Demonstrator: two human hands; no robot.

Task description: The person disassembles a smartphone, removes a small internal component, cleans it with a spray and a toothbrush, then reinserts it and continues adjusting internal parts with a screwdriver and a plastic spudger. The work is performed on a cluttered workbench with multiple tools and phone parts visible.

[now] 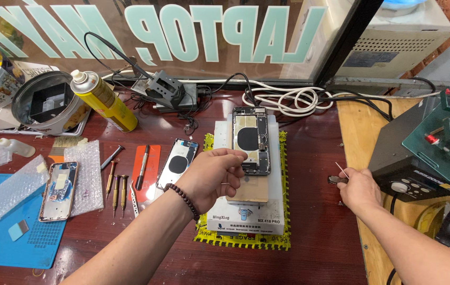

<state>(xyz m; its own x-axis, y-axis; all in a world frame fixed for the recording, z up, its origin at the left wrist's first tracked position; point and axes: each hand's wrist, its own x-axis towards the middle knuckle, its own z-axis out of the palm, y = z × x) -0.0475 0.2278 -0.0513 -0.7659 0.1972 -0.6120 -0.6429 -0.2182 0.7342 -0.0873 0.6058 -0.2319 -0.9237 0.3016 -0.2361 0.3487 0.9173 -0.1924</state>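
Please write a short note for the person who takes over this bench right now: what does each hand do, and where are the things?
Left hand: fingers pinch the lower edge of the opened phone housing, which lies on the white heating block.
Right hand: holds a small dark tool with a thin tip, apart from the phone.
Done: the phone is open, its insides showing.
Nearby: second phone back, screwdrivers, yellow spray can.
Left: cannot tell from this view.
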